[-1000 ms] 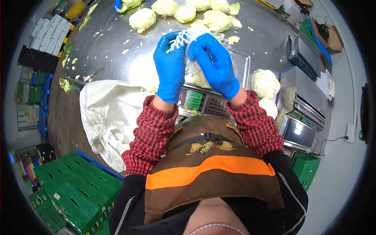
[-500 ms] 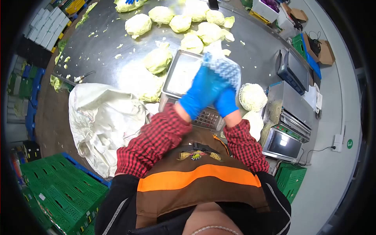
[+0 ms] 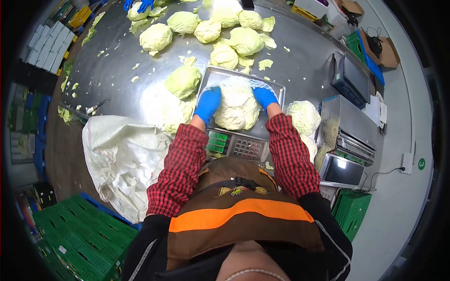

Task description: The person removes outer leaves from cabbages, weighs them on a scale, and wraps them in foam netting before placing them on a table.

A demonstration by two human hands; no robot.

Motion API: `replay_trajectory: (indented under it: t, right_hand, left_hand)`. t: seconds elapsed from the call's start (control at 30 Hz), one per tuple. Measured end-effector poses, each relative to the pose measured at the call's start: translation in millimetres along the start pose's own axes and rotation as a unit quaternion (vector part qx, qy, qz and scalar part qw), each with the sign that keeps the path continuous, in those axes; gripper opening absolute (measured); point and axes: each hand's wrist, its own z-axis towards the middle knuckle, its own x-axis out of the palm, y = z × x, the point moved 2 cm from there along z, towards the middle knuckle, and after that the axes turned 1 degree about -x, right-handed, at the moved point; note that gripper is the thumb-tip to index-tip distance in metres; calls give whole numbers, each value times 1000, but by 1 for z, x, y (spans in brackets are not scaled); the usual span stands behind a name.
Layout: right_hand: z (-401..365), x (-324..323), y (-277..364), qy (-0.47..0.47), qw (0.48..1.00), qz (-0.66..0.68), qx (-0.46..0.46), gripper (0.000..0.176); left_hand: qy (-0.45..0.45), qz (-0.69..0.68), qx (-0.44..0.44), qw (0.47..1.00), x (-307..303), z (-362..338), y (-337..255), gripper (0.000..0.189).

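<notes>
A pale cabbage point(image 3: 237, 110) sits on the metal tray point(image 3: 278, 89) of a weighing scale, its near side bare. White mesh netting point(image 3: 255, 85) spans the cabbage's far side, stretched between my hands. My left hand point(image 3: 209, 104), in a blue glove, is closed at the cabbage's left side. My right hand point(image 3: 265, 97), also gloved, is closed on the netting at the right side. My fingertips are partly hidden. Green digits light the scale's display point(image 3: 218, 142), beside its keypad point(image 3: 247, 150). A netted cabbage point(image 3: 303, 117) lies right of the scale.
Several cabbages, including one point(image 3: 183, 81) left of the tray, lie on the metal table point(image 3: 300, 70) among leaf scraps. A white sack point(image 3: 124, 164) hangs at the near left. A wrapping machine point(image 3: 349, 126) stands right. Another person's blue-gloved hands point(image 3: 140, 4) handle a cabbage at the far edge.
My hands, previously together with the netting above the tray, have spread apart and lowered around a cabbage now on the scale. The netting now stretches across its far side.
</notes>
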Motion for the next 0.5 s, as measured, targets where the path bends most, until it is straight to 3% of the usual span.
replay_trajectory:
  t: [0.03,0.07,0.13,0.17,0.2,0.23,0.27,0.3,0.33,0.37,0.4,0.43,0.47,0.5]
  right_hand:
    - [8,5,-7,33,997,70,-6,35]
    - [10,6,-14,32,997,69,-2,35]
    - [9,10,-27,81,967,232,70,38]
    - [-3,-31,-3,173,916,327,152,38]
    - [-7,-41,-1,173,915,329,156,38]
    - [-14,-42,-4,215,842,437,234,36]
    - [-23,-38,-7,251,747,534,308,33]
    - [-35,-31,-11,251,739,537,318,33]
    - [-43,-25,-10,258,751,579,186,32]
    - [-51,-23,-9,255,750,608,46,30]
    - [-61,-15,-7,233,666,695,138,25]
    - [-68,-15,-2,159,709,671,146,25]
    - [-75,-16,1,84,748,641,152,27]
    - [-86,-21,10,78,748,642,152,27]
  left_hand:
    - [-12,5,6,1000,4,18,22,45]
    - [49,-7,-22,999,-2,21,17,41]
    - [77,-30,14,996,15,51,72,20]
    - [82,-126,29,988,-3,27,36,20]
    - [88,-220,42,971,-22,3,-2,21]
    - [130,-453,-196,860,-19,7,9,25]
    - [136,-451,-204,858,-16,5,9,25]
    - [171,-419,-206,867,-15,-7,4,25]
    - [208,-387,-206,874,-17,-21,-5,26]
    - [241,-400,-254,847,-21,-32,-23,28]
    - [273,-411,-296,818,-24,-41,-36,29]
    - [283,-251,-124,917,-24,-48,-30,30]
    - [273,-77,61,957,-24,-56,-24,31]
    - [217,-141,-54,964,-22,-66,-19,34]
